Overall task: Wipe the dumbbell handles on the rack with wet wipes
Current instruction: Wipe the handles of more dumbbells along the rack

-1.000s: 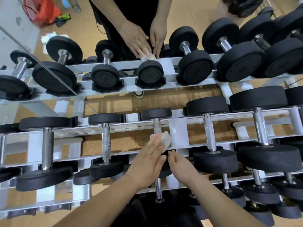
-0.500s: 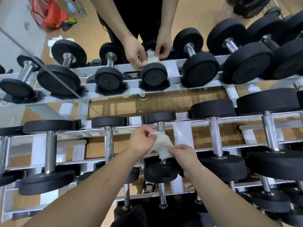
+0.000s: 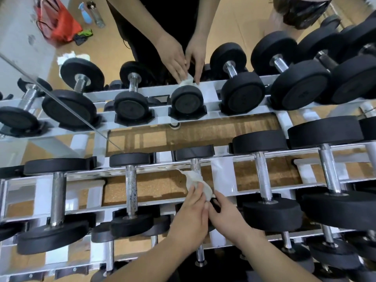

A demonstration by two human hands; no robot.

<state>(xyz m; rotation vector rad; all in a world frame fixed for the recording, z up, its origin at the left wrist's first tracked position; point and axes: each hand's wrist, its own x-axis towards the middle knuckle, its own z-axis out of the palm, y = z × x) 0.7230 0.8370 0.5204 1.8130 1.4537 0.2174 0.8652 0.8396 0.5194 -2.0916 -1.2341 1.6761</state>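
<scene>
A white wet wipe (image 3: 194, 179) is wrapped round the chrome handle (image 3: 195, 166) of a small black dumbbell in the middle of the white rack's (image 3: 223, 176) top row. My left hand (image 3: 188, 218) grips the wipe against the near part of that handle, fingers curled over it. Beside it, my right hand (image 3: 227, 217) pinches the wipe's near edge with its fingertips. Both hands hide the dumbbell's near head. The far stretch of the handle shows bare.
Bigger dumbbells lie either side, with handles at left (image 3: 130, 186) and right (image 3: 262, 178). A lower row sits under my arms. A wall mirror (image 3: 142, 131) behind the rack reflects the rack, my hands and a red bag (image 3: 59, 23) on the floor.
Both hands have slid with the wipe from the middle of the handle toward its near end, which bares more of the far handle. The view has shifted slightly.
</scene>
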